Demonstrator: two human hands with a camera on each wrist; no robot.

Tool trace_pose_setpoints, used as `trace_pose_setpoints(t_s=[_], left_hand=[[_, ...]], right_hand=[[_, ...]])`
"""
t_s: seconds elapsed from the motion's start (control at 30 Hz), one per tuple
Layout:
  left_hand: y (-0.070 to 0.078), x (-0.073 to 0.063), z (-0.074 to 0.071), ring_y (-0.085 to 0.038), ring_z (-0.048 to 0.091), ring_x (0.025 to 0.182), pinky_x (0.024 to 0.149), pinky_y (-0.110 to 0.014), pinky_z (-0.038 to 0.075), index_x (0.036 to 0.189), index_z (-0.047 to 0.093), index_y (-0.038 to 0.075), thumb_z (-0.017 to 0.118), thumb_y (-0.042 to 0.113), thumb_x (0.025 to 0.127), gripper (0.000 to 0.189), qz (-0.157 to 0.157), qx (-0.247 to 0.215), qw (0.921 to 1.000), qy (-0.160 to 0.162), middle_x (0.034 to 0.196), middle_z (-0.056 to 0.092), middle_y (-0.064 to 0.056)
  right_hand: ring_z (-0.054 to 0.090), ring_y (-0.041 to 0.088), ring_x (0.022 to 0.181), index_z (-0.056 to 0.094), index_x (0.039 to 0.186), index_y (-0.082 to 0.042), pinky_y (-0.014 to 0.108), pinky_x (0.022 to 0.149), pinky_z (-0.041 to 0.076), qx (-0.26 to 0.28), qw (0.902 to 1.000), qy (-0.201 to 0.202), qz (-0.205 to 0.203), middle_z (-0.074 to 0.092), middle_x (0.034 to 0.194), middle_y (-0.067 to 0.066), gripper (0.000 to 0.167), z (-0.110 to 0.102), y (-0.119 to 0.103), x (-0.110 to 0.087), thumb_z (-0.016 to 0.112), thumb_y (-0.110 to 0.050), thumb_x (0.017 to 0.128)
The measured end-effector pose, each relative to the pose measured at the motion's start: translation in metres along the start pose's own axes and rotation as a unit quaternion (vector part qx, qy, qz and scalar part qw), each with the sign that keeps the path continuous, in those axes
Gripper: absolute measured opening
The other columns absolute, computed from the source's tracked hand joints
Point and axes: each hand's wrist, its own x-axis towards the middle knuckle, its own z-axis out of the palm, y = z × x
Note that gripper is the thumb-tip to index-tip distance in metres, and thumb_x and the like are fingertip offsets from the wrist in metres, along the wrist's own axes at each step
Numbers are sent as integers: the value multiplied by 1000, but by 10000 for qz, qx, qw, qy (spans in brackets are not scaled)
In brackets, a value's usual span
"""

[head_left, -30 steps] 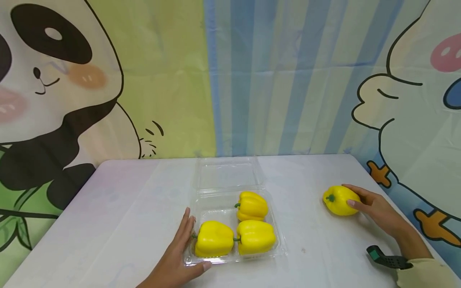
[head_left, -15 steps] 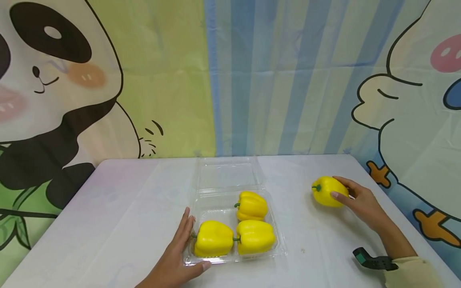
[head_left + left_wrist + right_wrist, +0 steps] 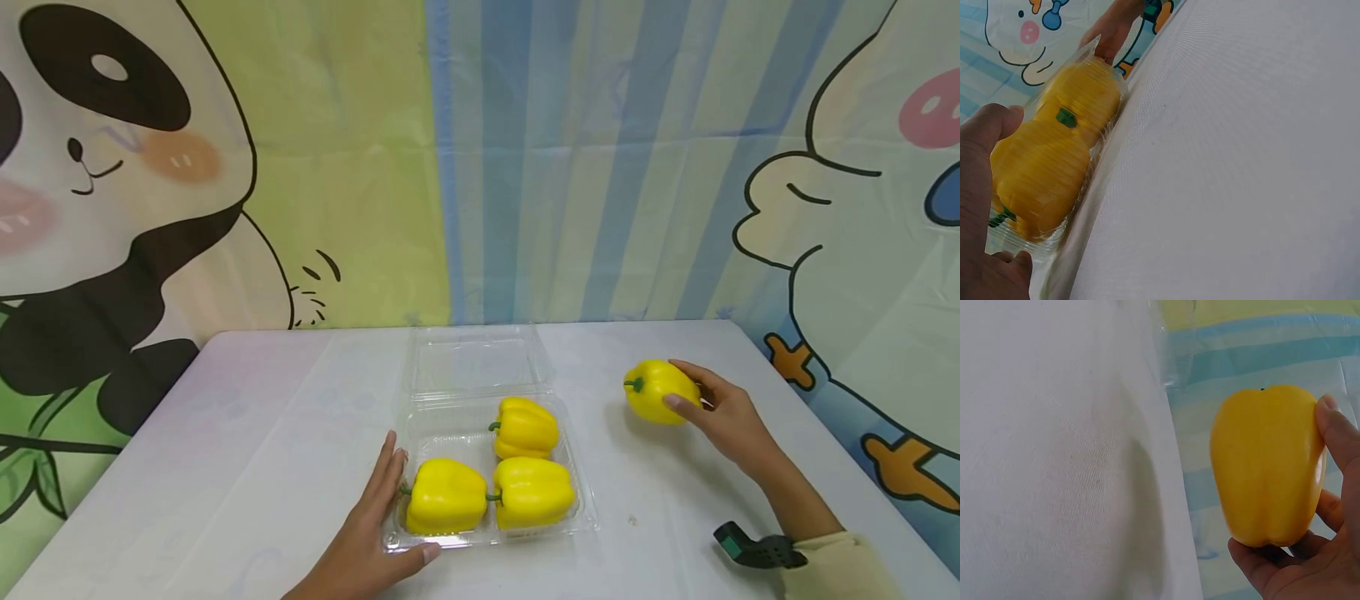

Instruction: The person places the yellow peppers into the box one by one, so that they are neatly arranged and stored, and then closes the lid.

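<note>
My right hand [image 3: 723, 417] grips a yellow bell pepper [image 3: 660, 392] between thumb and fingers, its green stem pointing left. In the right wrist view the pepper [image 3: 1269, 465] hangs above the table, its shadow below. A clear plastic clamshell box [image 3: 442, 429] lies with its lid folded back. Inside sit a front-left pepper [image 3: 447, 497], a front-right pepper [image 3: 534, 493] and a back-right pepper [image 3: 527, 427], all yellow. My left hand [image 3: 360, 533] rests with straight, spread fingers at the box's front-left corner. Its thumb [image 3: 997, 122] shows beside the box in the left wrist view.
The box's transparent lid [image 3: 480, 362] lies flat toward the back of the white table [image 3: 247, 458]. A printed cartoon cloth [image 3: 360, 167] stands right behind the table's far edge. A dark band [image 3: 757, 547] sits on my right wrist.
My right hand has lifted the yellow bell pepper off the table and carried it left and slightly back. My left hand and the box have stayed in place.
</note>
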Motion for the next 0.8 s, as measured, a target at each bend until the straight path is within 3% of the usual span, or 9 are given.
trace_pose_setpoints(t_s=[0.5,0.8], left_hand=[[0,0,0,-31,10,145,103,-60,26,155,18,7,79,53,73,112,76,-27,10000,13,162,-8,9],[-1,0,0,-32,11,144,103,-60,26,155,18,6,79,53,73,113,105,-6,9999,-1,163,-7,5]], right_hand=[[50,42,118,42,146,-5,8,81,45,481,9980,-162,-369,44,142,23,59,12,-29,5,63,-27,96],[52,43,118,42,146,-6,10,81,46,476,9974,-179,-503,46,140,22,59,11,-49,11,63,-28,96]])
